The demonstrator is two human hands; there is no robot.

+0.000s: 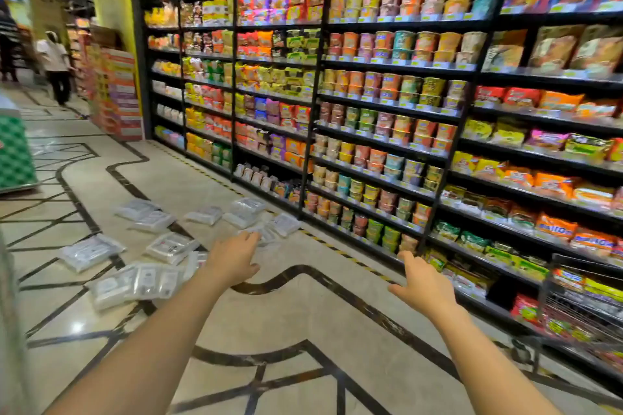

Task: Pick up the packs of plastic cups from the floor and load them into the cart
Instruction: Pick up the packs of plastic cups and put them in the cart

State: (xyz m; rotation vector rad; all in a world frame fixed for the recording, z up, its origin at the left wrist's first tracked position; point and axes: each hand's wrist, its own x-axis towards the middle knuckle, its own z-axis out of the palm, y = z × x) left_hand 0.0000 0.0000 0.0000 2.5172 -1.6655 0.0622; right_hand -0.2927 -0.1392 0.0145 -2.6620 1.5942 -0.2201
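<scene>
From the head camera, both bare arms reach forward over a polished marble floor [276, 310] with dark inlaid lines. The left hand [232, 259] is stretched toward the scattered packs of plastic cups [158, 280], its fingers [251, 236] relaxed and loosely spread, holding nothing; its fingertips overlap the nearest pack in the view, though whether they touch it cannot be told. The right hand [423, 283] hovers apart from the left, nearer the shelving, fingers loosely spread with the forefinger extended and the thumb out to the side, also holding nothing.

The clear-wrapped packs lie flat on the floor in a loose spread ahead and to the left: one pack [91, 251] far left, several overlapping near the left forearm, others [244, 210] close to the base of the shelves [387, 104]. A yellow-and-black striped strip [337, 248] runs along the floor just beside the shelf foot.

The wire cart [583, 310] stands at the right edge, against the shelving, only partly in view. Between the hands and the cart the floor is open. A person [55, 66] stands far down the aisle, and a green checked display [15, 152] sits at the left edge.
</scene>
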